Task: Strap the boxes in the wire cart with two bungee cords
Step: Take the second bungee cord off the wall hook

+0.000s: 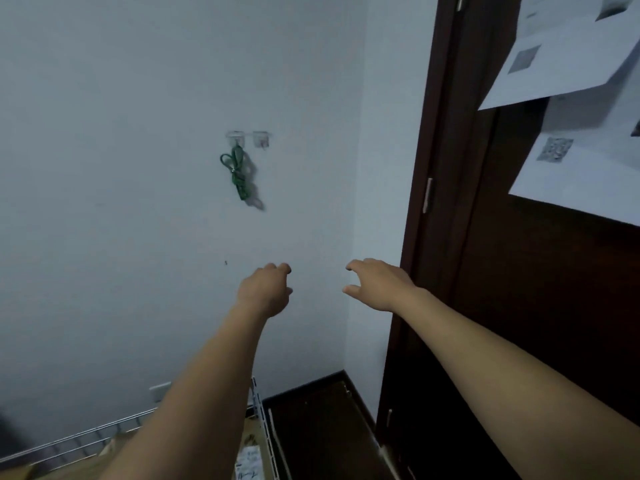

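Near, at bottom left, boxes (249, 445) in cart (258, 403); farther, left hand (265, 292) and right hand (377, 284) loosely curled, grasping nothing, well below green cord (237, 171) on far wall hook (236, 136); risks yanking hook off or cord snagging.

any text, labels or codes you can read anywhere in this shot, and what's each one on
No text here can be read.
Papers on the dark door: grey QR-like squares and faint lines, too blurred to read.
Lower sheet: one speckled code square, unreadable.
White label on a box in the wire cart: dark handwriting-like marks, too small and blurred to quote.
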